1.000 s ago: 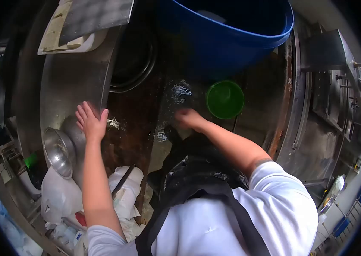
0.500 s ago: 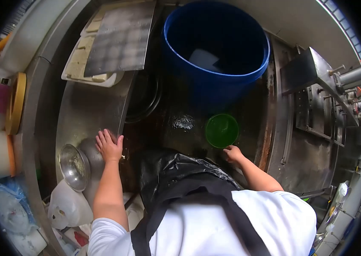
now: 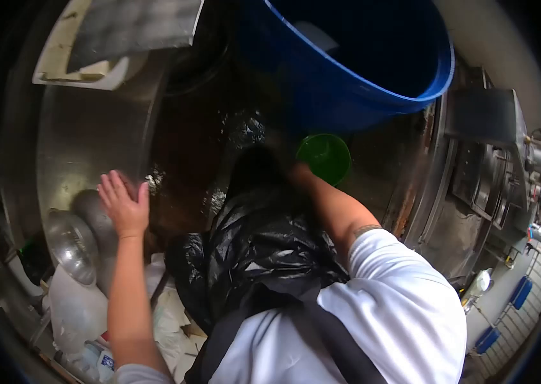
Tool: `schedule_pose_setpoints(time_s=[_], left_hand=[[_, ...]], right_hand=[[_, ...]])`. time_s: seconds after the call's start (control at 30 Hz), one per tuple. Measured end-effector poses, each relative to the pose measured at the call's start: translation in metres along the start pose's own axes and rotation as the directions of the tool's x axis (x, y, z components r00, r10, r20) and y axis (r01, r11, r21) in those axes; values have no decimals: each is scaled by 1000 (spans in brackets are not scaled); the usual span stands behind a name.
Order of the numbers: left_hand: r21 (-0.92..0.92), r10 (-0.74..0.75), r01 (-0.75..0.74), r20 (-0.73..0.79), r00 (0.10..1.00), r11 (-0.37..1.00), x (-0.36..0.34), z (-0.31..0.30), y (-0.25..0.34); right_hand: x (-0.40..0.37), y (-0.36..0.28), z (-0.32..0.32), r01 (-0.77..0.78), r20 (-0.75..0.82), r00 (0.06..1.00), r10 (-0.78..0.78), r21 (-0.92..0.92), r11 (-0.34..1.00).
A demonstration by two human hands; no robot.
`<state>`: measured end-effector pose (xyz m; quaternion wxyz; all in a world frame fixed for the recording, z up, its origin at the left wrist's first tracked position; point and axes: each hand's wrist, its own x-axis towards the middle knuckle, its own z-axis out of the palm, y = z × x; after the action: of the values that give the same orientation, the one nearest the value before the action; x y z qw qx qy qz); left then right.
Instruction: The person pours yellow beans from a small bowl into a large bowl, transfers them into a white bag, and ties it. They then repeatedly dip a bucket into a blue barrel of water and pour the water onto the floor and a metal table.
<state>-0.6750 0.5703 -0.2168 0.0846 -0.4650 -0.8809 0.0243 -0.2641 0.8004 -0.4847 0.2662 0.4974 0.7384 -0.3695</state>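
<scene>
Bucket [image 3: 329, 157], green, just beside right grip [image 3: 294, 166]

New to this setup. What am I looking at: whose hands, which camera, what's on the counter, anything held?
No robot here: these are a person's two bare hands, seen by one head-worn camera looking forward and down. The person wears a black apron. The steel counter on the left carries a white tray, partly covered by a metal sheet. The left hand is open, at the counter's edge, near a metal bowl; it holds nothing. The right hand is blurred beside a green bucket, so I can't tell whether it grips anything. Beyond stands a big blue barrel.
</scene>
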Motion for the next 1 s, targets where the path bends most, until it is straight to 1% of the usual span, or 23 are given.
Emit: schedule_pose_setpoints(time_s=[0.07,0.1,0.13,0.17,0.2,0.27,0.3,0.37,0.43,0.5,0.6,0.63,0.67,0.7,0.77,0.8,0.87,0.9,0.97,1.0], left_hand=[[-33,5,-5,4,1000,999,-1,8,-4],[-66,29,-30,-13,999,997,4,14,-5],[-66,18,-17,8,1000,998,5,12,-11],[-67,5,-3,29,1000,998,6,9,-13],[-48,-24,27,59,998,998,8,8,-13],[-107,73,-71,16,997,992,11,5,-11],[-90,43,-39,46,998,995,9,4,-10],[-169,160,-157,7,987,973,6,1,-10],[-177,155,-150,14,988,973,1,-3,-8],[-203,89,-84,14,996,976,-7,-14,-6],[-174,80,-75,19,997,982,-5,-11,-7],[-179,82,-81,-1,997,980,-4,-10,-7],[-161,85,-84,-1,996,983,-4,-10,-8],[-144,88,-87,-1,996,986,-4,-11,-8],[-159,98,-102,-36,995,982,-4,-11,-8],[-141,68,-73,-37,997,987,-4,-12,-6],[-110,20,-24,-34,999,994,-5,-11,-3],[-110,27,-32,-48,998,993,-6,-9,-4],[-85,1,-5,-44,999,996,-8,-6,-6],[-93,-23,19,-44,999,995,-7,-4,-7]], right_hand=[[53,31,50,151,181,978,-105,-262,953],[80,61,92,154,211,973,-95,-281,947],[106,86,134,109,92,991,-96,-144,984],[132,110,174,96,-28,995,-96,5,995],[137,115,176,73,-20,997,-74,-57,996],[150,124,163,53,28,998,-48,-224,973],[158,131,155,61,50,998,-49,-281,958],[172,140,149,75,65,996,-56,-357,931],[179,139,153,85,60,996,-67,-395,915],[178,124,166,109,69,994,-88,-423,900],[151,75,184,140,128,987,-94,-423,896],[128,51,193,202,135,978,-158,-440,875],[98,20,188,156,110,985,-132,-255,954],[63,-13,170,111,90,990,-105,-57,992],[15,-46,148,185,49,980,-194,137,973],[0,-56,136,185,34,981,-192,142,972],[-24,-75,119,406,-26,913,-407,173,898],[-31,-89,113,408,-42,912,-407,173,896],[-43,-123,100,576,150,811,-565,-43,816],[-51,-144,95,620,128,784,-607,-105,778]])
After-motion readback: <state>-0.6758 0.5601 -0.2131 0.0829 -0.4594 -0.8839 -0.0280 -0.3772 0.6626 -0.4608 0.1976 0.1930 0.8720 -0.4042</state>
